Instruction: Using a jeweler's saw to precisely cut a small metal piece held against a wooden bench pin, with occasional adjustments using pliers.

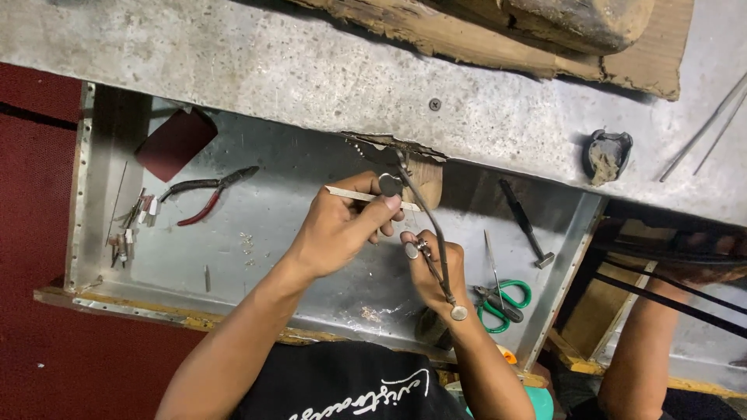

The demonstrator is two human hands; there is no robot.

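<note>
The left hand (342, 225) pinches a flat metal strip (366, 196), the right hand (436, 268) grips a saw frame (432, 233) (both closed).

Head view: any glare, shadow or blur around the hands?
Head view: even, soft light; dull sheen, no hard glare, on the metal tray. Deep shadow under the bench edge behind the left hand. Right hand and the thin tool it grips look slightly soft; the green-handled scissors look sharp.
</note>
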